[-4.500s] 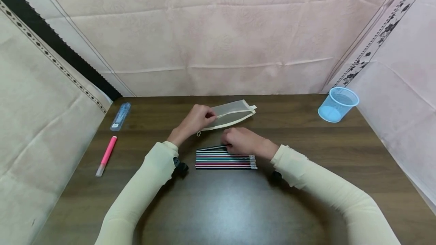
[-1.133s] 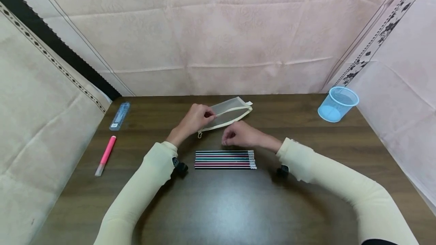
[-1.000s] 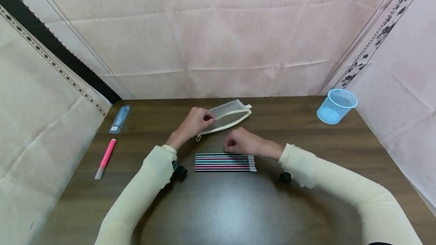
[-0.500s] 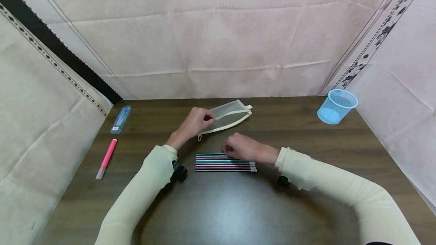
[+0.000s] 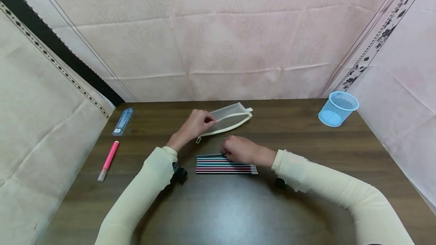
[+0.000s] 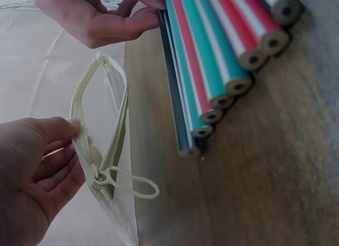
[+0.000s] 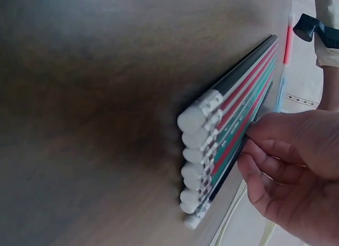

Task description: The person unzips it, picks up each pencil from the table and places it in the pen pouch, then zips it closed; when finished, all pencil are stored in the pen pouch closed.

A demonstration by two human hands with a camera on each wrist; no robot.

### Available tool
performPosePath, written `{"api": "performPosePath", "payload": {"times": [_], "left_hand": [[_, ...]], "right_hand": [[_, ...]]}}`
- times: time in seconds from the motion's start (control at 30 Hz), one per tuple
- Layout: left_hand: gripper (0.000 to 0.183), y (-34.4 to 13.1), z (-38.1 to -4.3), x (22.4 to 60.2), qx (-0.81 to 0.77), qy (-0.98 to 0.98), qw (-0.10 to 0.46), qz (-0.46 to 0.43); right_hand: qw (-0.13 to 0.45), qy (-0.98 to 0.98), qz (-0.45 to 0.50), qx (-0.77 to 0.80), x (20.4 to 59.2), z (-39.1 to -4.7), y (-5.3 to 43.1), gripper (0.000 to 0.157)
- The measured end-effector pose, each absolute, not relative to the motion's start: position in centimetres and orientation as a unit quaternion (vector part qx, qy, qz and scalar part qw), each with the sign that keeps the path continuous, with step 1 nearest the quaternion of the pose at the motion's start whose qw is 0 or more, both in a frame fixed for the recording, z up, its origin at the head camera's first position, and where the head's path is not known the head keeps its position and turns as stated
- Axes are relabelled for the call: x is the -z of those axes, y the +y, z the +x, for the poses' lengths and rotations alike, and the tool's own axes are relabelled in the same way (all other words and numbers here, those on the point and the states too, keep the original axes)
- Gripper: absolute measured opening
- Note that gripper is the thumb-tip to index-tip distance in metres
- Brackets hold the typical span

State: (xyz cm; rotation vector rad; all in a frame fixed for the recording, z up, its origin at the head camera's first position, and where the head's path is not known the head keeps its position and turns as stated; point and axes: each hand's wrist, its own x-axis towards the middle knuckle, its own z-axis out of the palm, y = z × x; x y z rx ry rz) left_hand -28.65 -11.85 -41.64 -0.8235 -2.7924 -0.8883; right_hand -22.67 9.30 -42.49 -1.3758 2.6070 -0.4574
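My left hand (image 5: 197,122) pinches one edge of a sheer zip pouch (image 5: 235,121) with cream trim; its mouth gapes in the left wrist view, a looped zipper pull (image 6: 137,190) hanging at the near end. Several striped pencils (image 5: 221,168) in teal, red and black lie side by side in a row, white erasers (image 7: 193,119) toward the right. At the row's far edge, my right hand (image 5: 243,149) pinches a dark pencil (image 6: 174,87) between thumb and fingers. That pencil lies slightly askew against the others, partly covered by the hand.
A blue mesh cup (image 5: 337,109) stands at the back right of the wooden table (image 5: 289,131). On the left lie a blue transparent case (image 5: 122,121) and a pink pen (image 5: 109,160) with a clear end. Pale cloth (image 5: 218,48) hangs behind the table.
My right hand has come down from near the pouch onto the row of pencils and taken hold of the farthest dark pencil, turning it slightly. The left hand stays on the pouch.
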Motion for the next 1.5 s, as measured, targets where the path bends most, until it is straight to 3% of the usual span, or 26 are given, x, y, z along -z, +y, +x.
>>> {"api": "performPosePath", "payload": {"times": [0.33,0.43,0.7,1.13,1.33,1.5], "left_hand": [[0.014,-11.7,-28.7,41.4,0.284,-0.918,0.059,-0.272],[0.014,-11.7,-28.7,41.3,0.283,-0.918,0.062,-0.272],[0.013,-11.9,-28.6,41.5,0.287,-0.918,0.053,-0.268],[0.013,-11.7,-28.9,41.6,0.304,-0.909,0.058,-0.280],[0.014,-11.7,-29.0,41.6,0.297,-0.914,0.053,-0.271],[0.016,-11.7,-29.0,41.4,0.288,-0.918,0.047,-0.270]], "right_hand": [[0.019,0.855,-0.506,0.117,42.0,-23.4,10.5,0.011],[0.019,0.846,-0.516,0.131,41.6,-23.5,11.1,0.006],[0.026,0.831,-0.521,0.196,41.0,-23.8,11.8,0.017],[0.042,0.810,-0.461,0.360,40.6,-24.2,11.9,0.006],[0.098,0.775,-0.383,0.493,40.5,-24.2,11.7,0.004],[0.174,0.697,-0.259,0.645,40.5,-24.2,11.3,0.010]]}}
